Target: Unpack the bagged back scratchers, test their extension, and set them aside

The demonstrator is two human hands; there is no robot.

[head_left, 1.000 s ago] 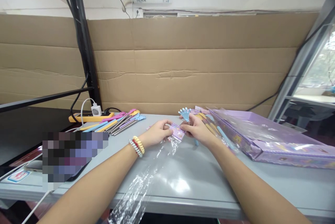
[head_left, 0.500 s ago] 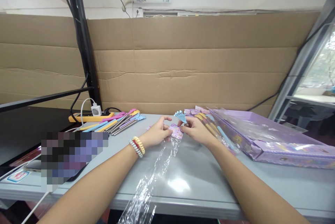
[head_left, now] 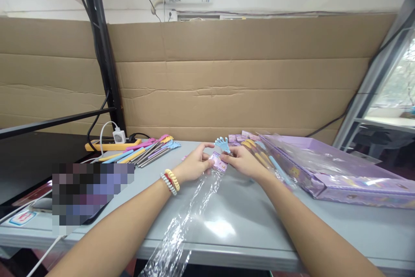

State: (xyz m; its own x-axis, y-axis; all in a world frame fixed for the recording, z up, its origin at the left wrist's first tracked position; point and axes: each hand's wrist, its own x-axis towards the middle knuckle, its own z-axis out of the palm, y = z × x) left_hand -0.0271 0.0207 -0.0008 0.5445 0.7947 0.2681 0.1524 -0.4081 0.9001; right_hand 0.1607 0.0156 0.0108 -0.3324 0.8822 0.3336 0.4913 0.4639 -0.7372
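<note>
Over the table, my left hand [head_left: 196, 164] pinches the left edge of a small purple printed card [head_left: 219, 162]. From this card a long clear plastic sleeve [head_left: 181, 225] trails down over the table's front edge. A light blue back scratcher [head_left: 222, 144] shows only its hand-shaped head, above the card; its handle is hidden. My right hand [head_left: 241, 161] has closed fingers at the base of that head, with the thumb against the card's right edge. Behind my left hand lies a bundle of back scratchers [head_left: 155, 151] in pink, yellow, blue and purple.
Right of my hands, bagged back scratchers [head_left: 264, 158] lean beside a purple display box [head_left: 350, 190]. At the left are a blurred-out item [head_left: 92, 195], a yellow power strip [head_left: 113, 144] with a white plug, and cables. A cardboard panel [head_left: 233, 74] stands behind the grey table [head_left: 259, 229].
The blue scratcher head has shifted slightly left and turned its spread fingers more upright. My right fingertips have moved a little over the card; the left hand is nearly still.
</note>
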